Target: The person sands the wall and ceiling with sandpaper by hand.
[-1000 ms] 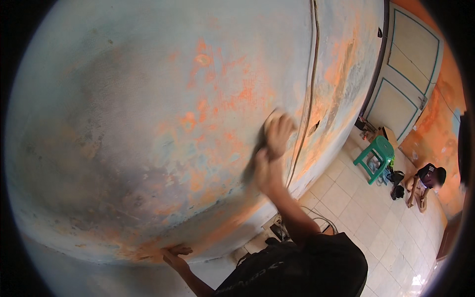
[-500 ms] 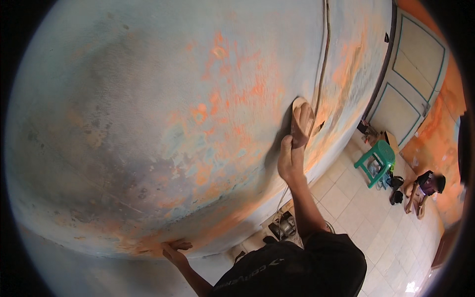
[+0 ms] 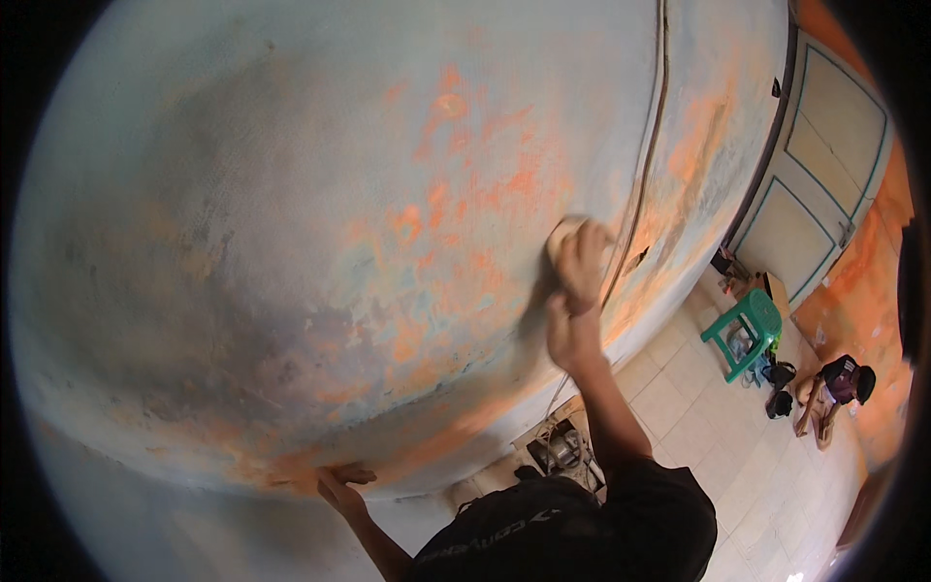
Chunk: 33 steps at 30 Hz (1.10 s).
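Observation:
A painted wall (image 3: 291, 291) with patchy grey-blue and orange paint fills most of the view. My right hand (image 3: 582, 281) is raised against it, closed over a rounded tan piece of sandpaper (image 3: 560, 239), which it presses flat to the surface. The fingers are slightly blurred and cover most of the sheet. Just right of this hand a cable (image 3: 648, 165) runs down the wall. Lower left, my left hand (image 3: 343, 485) rests on the wall near an orange-stained band, its fingers stretched out and nothing in it.
A small machine (image 3: 558, 448) with cords sits on the floor by the wall's foot. Farther right stand a green plastic stool (image 3: 749, 325), bags and shoes. A person (image 3: 830, 393) sits on the tiled floor (image 3: 698, 427) near a pale door (image 3: 815, 155).
My right hand has slid down and a little left along the wall with the sandpaper. My left hand stays in place. The view has shifted slightly.

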Motion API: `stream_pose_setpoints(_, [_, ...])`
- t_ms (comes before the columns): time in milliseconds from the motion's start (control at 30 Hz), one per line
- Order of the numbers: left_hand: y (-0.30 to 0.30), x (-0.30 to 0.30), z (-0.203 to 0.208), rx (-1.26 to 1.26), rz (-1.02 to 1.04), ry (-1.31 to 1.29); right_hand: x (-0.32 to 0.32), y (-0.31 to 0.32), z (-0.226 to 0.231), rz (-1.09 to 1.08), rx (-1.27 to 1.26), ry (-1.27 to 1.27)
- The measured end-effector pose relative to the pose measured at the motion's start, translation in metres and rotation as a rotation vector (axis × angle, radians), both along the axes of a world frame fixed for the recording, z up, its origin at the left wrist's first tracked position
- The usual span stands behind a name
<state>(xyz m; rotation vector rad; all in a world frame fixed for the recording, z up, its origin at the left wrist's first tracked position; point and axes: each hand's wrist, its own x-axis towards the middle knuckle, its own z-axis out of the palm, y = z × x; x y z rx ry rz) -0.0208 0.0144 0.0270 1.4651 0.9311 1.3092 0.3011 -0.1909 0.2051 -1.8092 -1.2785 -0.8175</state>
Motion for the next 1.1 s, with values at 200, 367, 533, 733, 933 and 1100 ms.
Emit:
stream_pose_setpoints(200, [-0.003, 0.000, 0.012, 0.037, -0.079, 0.051, -0.037, 0.038, -0.045, -0.216, -0.110, 0.016])
stream_pose_setpoints(367, [-0.008, 0.000, 0.016, 0.068, -0.054, 0.047, -0.067, 0.034, -0.084, 0.034, -0.176, -0.133])
stream_pose_setpoints(533, [-0.009, -0.004, 0.020, 0.040, -0.081, 0.046, -0.003, 0.005, -0.010, 0.006, 0.160, -0.001])
stream_pose_setpoints(733, [-0.009, -0.001, 0.021, 0.018, -0.077, 0.057, -0.018, 0.034, -0.022, -0.076, 0.300, 0.007])
stream_pose_setpoints(933, [-0.003, 0.002, 0.013, 0.089, -0.117, 0.010, -0.068, 0.043, -0.072, 0.293, -0.190, -0.043])
stream_pose_setpoints(1100, [-0.004, -0.007, 0.014, 0.061, -0.058, 0.033, 0.000, 0.016, -0.017, -0.079, 0.106, 0.006])
